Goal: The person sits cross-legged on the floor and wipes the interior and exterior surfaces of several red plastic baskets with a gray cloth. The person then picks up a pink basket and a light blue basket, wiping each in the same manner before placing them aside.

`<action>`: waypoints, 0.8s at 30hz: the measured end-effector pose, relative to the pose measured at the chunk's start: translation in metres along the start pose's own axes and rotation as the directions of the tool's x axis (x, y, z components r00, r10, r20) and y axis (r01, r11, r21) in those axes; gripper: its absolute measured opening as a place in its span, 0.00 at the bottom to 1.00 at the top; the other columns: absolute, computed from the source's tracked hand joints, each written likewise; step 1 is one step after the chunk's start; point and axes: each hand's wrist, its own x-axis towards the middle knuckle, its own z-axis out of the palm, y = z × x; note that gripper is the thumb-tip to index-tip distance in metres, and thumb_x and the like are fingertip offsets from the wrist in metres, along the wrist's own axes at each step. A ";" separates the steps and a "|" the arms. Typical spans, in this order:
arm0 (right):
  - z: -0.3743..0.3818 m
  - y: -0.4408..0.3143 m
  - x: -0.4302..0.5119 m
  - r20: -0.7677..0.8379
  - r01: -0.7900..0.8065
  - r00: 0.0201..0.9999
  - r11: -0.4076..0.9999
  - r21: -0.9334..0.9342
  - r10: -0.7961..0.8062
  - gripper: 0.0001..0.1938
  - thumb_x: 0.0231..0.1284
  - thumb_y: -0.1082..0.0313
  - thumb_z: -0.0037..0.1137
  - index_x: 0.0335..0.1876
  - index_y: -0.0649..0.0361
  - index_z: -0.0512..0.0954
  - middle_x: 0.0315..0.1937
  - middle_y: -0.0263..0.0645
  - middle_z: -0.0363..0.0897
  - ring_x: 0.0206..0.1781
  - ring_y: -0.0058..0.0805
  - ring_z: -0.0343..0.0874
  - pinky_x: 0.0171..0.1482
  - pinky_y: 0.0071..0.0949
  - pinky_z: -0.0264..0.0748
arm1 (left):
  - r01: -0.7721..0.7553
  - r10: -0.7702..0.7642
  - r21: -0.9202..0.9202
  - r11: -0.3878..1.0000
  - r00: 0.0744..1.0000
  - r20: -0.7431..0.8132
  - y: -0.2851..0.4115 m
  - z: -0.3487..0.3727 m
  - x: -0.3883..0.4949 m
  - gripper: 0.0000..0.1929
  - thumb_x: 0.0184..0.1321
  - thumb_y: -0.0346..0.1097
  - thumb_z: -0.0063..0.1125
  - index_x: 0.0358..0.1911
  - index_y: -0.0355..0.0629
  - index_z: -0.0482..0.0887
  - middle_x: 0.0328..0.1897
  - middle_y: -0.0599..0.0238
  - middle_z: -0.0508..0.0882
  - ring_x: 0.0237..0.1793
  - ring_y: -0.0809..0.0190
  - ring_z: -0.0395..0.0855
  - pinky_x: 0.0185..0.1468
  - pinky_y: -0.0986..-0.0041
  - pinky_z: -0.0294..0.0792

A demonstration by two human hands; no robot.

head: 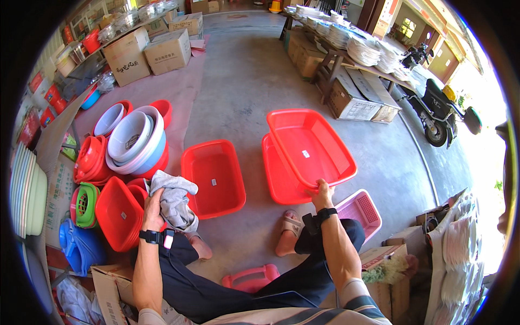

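A crumpled grey cloth [174, 199] is bunched in my left hand [153, 209], close to a stack of red plastic basins. With my right hand [323, 194] I grip the near rim of a red rectangular plastic basket [310, 142], which has perforated sides and a small white sticker inside. It is tilted above another red basket [278, 174], whose right part it hides. Between my hands a red rectangular basin [213, 178] rests on the concrete floor, also bearing a sticker. A pink perforated basket [361, 213] lies right of my right wrist.
At left stand nested white and blue round basins [134, 138], red rectangular basins [120, 215], a green mop-bucket strainer [86, 204] and blue buckets [79, 245]. A pink plastic stool [252, 278] is between my legs. Stacked plates [361, 48] fill a right-hand table, near a parked motorcycle [440, 109].
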 end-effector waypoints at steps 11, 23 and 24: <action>-0.004 0.089 0.006 -0.109 0.075 0.991 0.996 0.043 -0.070 0.35 0.55 0.80 0.57 0.72 0.52 0.64 0.51 0.42 0.79 0.41 0.37 0.83 0.37 0.40 0.84 | -0.022 0.018 0.028 0.999 0.992 0.126 0.021 0.022 -0.036 0.25 0.73 0.43 0.61 0.68 0.38 0.78 0.64 0.58 0.87 0.62 0.56 0.87 0.67 0.64 0.76; -0.019 0.158 0.053 -0.188 -0.071 0.981 0.990 -0.126 0.046 0.31 0.64 0.72 0.58 0.72 0.54 0.61 0.61 0.48 0.74 0.57 0.49 0.80 0.44 0.58 0.86 | -0.098 0.085 0.088 0.991 0.987 0.138 0.034 0.068 -0.031 0.20 0.70 0.36 0.64 0.63 0.39 0.83 0.59 0.62 0.88 0.57 0.60 0.87 0.63 0.66 0.77; -0.023 0.163 0.050 -0.250 -0.209 0.954 0.964 -0.164 0.165 0.30 0.65 0.72 0.57 0.71 0.56 0.61 0.60 0.49 0.74 0.57 0.50 0.80 0.46 0.59 0.87 | -0.077 0.066 0.083 0.994 0.989 0.136 0.028 0.071 -0.031 0.21 0.69 0.36 0.64 0.63 0.39 0.83 0.59 0.62 0.88 0.57 0.60 0.87 0.63 0.66 0.77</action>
